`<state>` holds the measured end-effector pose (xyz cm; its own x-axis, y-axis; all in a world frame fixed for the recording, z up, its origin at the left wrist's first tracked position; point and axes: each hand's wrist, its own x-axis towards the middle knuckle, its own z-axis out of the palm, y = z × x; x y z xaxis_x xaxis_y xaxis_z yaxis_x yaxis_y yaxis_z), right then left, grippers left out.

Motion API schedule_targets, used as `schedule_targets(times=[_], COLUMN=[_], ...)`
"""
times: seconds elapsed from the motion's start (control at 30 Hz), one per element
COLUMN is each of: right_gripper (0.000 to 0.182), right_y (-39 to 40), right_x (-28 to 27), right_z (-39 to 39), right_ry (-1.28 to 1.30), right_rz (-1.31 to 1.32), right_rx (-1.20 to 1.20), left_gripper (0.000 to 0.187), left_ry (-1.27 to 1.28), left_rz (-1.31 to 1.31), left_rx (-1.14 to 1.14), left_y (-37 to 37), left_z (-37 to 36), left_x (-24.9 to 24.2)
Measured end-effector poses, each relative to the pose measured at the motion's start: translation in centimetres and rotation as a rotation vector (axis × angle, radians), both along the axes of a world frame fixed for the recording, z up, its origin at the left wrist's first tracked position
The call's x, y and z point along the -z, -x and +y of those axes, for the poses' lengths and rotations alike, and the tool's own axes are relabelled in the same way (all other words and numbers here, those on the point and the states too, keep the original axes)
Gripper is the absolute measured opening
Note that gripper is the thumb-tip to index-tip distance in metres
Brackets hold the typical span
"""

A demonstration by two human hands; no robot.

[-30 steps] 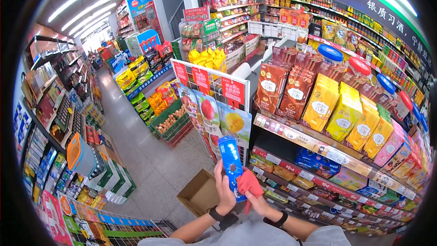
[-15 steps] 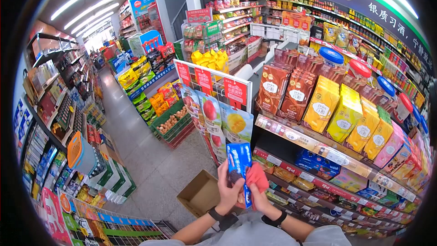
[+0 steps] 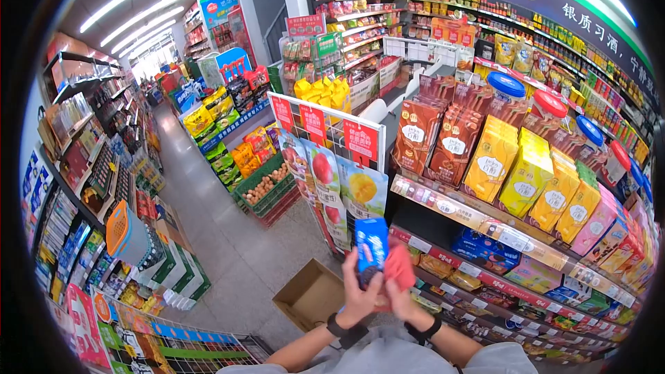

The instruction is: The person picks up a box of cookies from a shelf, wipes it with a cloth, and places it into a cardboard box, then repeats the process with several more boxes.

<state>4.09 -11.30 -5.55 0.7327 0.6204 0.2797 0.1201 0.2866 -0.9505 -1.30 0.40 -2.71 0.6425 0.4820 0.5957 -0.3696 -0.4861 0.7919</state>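
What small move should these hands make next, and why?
Probably the right hand should draw the red cloth along the blue packet: the cloth is bunched at one side of it, while the left hand grips its lower part, leaving the upper part uncovered.

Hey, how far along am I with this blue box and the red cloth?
Seemingly partway. In hand: your left hand holds the blue box, and your right hand holds the red cloth close against it. Looks done: the yellow boxes stand upright on the shelf, though I can't tell whether they were wiped. Left: the blue box isn't on a shelf yet.
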Motion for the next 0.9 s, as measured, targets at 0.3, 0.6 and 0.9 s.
schedule_targets(times=[0.3,0.6,0.9], right_gripper=[0.043,0.048,0.047], right_y=[-1.8,0.8,-2.6], right_x=[-1.2,2.1,1.4], right_z=[-1.6,-1.0,-2.0], right_ry=[0.099,0.073,-0.003], right_rz=[0.195,0.081,0.274], right_rx=[-0.04,-0.134,-0.022], left_gripper=[0.065,0.063,0.047], left_ry=[-0.078,-0.132,-0.213], left_rz=[-0.003,0.061,-0.027], left_rx=[0.093,0.09,0.282], left_y=[-0.3,0.2,1.1], left_z=[0.4,2.7,0.3], left_x=[0.0,2.2,-1.5])
